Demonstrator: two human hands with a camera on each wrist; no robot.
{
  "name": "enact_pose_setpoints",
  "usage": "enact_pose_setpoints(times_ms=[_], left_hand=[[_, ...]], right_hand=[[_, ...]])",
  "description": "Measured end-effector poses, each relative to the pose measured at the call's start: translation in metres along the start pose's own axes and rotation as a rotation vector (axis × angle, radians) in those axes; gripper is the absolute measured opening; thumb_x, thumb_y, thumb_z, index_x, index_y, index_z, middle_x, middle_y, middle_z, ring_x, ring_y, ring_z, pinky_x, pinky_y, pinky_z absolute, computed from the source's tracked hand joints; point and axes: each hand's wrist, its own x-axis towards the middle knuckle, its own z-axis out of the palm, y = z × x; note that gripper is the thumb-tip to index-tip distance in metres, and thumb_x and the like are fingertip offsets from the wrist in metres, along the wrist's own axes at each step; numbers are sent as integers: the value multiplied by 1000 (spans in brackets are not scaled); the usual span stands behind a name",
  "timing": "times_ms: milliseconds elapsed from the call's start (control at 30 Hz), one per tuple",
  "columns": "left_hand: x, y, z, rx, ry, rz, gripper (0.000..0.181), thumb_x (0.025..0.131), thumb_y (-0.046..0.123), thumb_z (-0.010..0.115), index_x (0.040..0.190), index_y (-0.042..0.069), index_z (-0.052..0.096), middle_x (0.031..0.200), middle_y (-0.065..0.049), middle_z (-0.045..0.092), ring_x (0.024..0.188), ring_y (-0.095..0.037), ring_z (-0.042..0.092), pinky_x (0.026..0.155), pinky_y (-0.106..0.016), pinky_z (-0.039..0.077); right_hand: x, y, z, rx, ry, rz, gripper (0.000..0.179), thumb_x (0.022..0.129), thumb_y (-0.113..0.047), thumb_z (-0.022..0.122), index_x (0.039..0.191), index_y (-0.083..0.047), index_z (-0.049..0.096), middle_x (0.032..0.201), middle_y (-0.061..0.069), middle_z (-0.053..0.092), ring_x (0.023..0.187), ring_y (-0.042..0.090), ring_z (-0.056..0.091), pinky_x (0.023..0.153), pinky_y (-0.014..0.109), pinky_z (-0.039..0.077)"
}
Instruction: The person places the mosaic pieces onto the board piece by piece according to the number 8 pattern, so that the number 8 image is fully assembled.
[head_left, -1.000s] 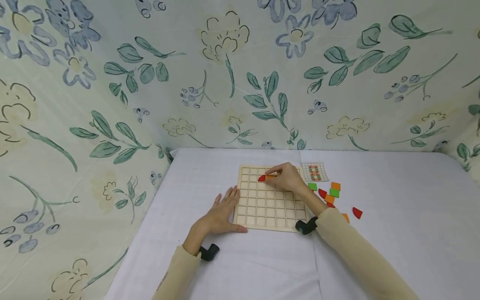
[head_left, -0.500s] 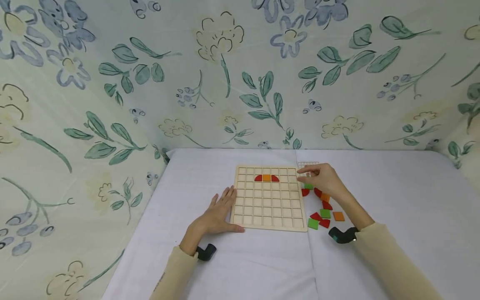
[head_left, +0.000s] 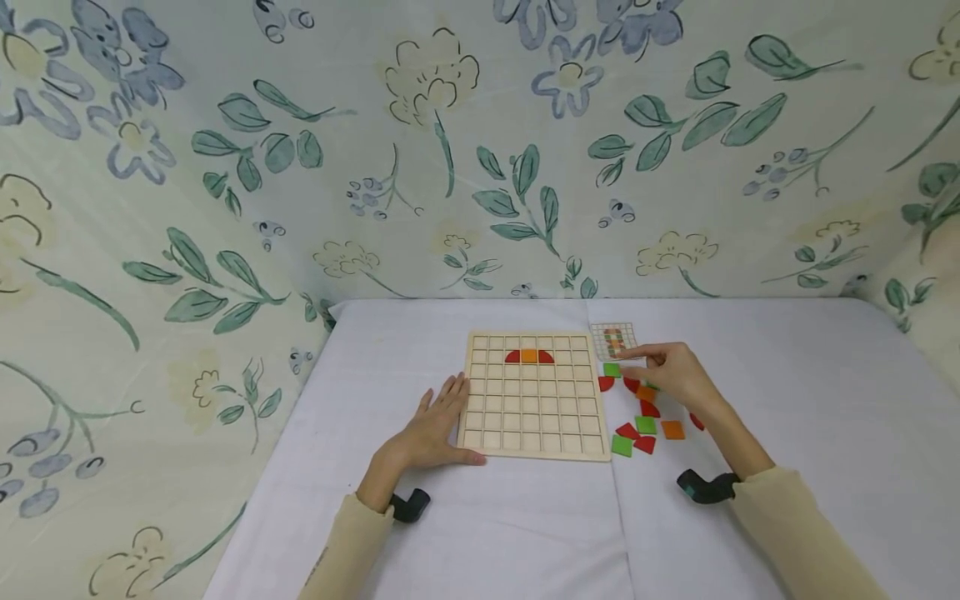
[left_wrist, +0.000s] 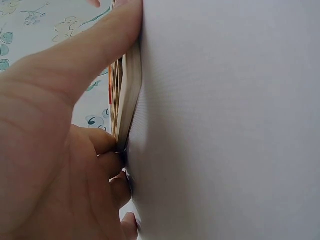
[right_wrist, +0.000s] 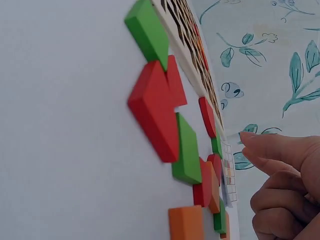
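Note:
A wooden grid board lies on the cloth, two red quarter-circle pieces and an orange square tile forming a row near its top. Against the board's left edge rests my left hand, fingers spread, thumb at the near corner. The left wrist view shows thumb and fingers along the board's side. My right hand, holding nothing, hovers right of the board. Its index finger stretches toward the printed pattern card. In the right wrist view, the other fingers are loosely curled.
Loose red, green and orange pieces lie right of the board, among them a green tile and an orange tile. The right hand partly covers some. White cloth covers the table; a floral curtain hangs behind.
The right hand has let go of the orange tile in the board's top row and moved right, off the board, to the card. The left hand keeps its place.

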Motion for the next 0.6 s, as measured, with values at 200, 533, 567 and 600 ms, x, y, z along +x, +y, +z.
enact_pose_setpoints(times_ms=[200, 533, 567, 600], left_hand=[[0, -1, 0, -4, 0, 5, 128, 82, 63, 80, 165, 1, 5, 175, -14, -1, 164, -33, -3, 131, -63, 0], [0, -1, 0, -11, -1, -3, 128, 81, 62, 80, 165, 1, 6, 175, -14, -1, 164, -32, -3, 130, -63, 0], [0, 0, 0, -12, -1, -3, 128, 81, 62, 80, 165, 1, 6, 175, -14, -1, 164, -32, -3, 130, -63, 0], [0, 0, 0, -13, -2, -2, 128, 81, 62, 80, 165, 1, 5, 175, -14, -1, 164, -32, -3, 130, -63, 0]], right_hand=[[-1, 9, 4, 17, -1, 24, 47, 93, -28, 79, 134, -8, 70, 65, 2, 40, 62, 19, 42, 50, 27, 31], [6, 11, 8, 13, -9, 54, 48, 93, -27, 78, 135, -6, 69, 66, 3, 43, 64, 21, 45, 51, 26, 34], [7, 10, 9, 9, -7, 57, 48, 93, -27, 78, 135, -5, 69, 66, 3, 43, 64, 20, 45, 51, 26, 33], [8, 9, 10, 1, -3, 62, 47, 93, -27, 78, 134, -5, 69, 66, 3, 42, 63, 20, 44, 51, 26, 33]])
